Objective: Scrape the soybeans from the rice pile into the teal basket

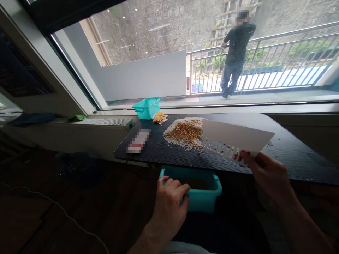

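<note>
My left hand (172,197) grips the near left rim of a teal plastic bin (203,201), held just below the table's front edge. Dark contents lie inside it, too dim to name. In my right hand (267,169) is a white flat sheet (235,135) with a row of slots along its lower edge, pinched at its right end between thumb and fingers. The sheet's left end stands against a pile of white grains mixed with round tan beans (185,130) on the dark table (153,155). Part of the pile is hidden behind the sheet.
At the table's back left stands a second teal bin (148,108), with yellowish pieces on paper (159,117) beside it. A blurred flat object (139,140) lies at the left edge. A radiator (106,130) is further left. Outside the window, a person (237,53) leans on a railing.
</note>
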